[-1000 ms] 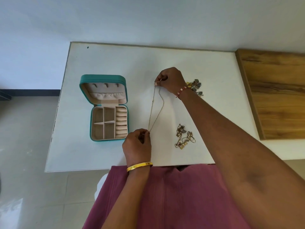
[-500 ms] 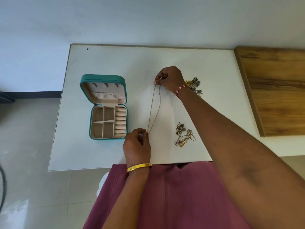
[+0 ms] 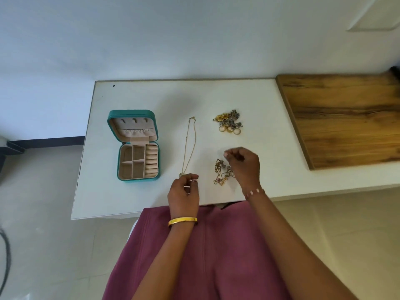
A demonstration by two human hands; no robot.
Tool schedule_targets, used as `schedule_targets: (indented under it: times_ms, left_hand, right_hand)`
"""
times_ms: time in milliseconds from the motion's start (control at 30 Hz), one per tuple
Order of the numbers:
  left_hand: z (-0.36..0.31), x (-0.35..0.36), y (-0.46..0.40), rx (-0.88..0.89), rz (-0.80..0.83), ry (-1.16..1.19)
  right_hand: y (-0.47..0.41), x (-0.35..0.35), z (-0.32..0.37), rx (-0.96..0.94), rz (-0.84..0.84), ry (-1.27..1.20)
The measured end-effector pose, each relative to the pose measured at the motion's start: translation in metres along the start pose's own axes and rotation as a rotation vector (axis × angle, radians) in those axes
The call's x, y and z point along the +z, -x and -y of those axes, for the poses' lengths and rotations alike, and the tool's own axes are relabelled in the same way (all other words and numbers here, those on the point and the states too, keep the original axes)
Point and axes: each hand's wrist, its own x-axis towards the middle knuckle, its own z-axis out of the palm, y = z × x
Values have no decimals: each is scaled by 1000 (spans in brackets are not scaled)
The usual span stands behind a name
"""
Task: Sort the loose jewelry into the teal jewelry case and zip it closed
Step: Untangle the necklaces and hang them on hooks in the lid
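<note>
The teal jewelry case (image 3: 136, 179) lies open at the table's left, its beige compartments showing nothing inside. A thin gold necklace (image 3: 191, 141) lies stretched out straight on the white table (image 3: 151, 96), right of the case. Its pendant end lies just beside my left hand (image 3: 184, 192), whose fingers are loosely curled and hold nothing. My right hand (image 3: 245, 166) hovers, blurred, over the right side of a tangle of gold chains (image 3: 221, 171) with curled fingers; I see nothing in it. A pile of earrings and rings (image 3: 229, 121) sits farther back.
A wooden board (image 3: 346, 118) covers the table's right part. The wall runs close behind the table. My maroon-clad lap (image 3: 194, 256) is at the near edge, and tiled floor lies to the left.
Both hands have let go of the thin necklace, which now lies flat on the table. My right hand has moved from its far end back toward the chain tangle.
</note>
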Motion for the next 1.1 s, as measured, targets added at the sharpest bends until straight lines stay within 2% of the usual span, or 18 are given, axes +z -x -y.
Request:
schedule_targets:
  times_ms: [133, 300, 433, 633, 967, 1100]
  left_hand:
    - [4, 7, 12, 9, 73, -25]
    - [11, 7, 8, 4, 108, -58]
    - [13, 6, 6, -15, 84, -30]
    - [15, 7, 5, -36, 90, 9]
    - [13, 4, 3, -82, 80, 93]
    - [11, 3, 5, -62, 93, 76]
  right_hand:
    - [31, -6, -23, 45, 40, 126]
    - [40, -3, -26, -93, 263, 603]
    - [39, -1, -24, -165, 311, 736]
    - [37, 0, -25, -190, 238, 655]
    - [35, -13, -14, -216, -100, 227]
    - [32, -21, 1, -130, -137, 90]
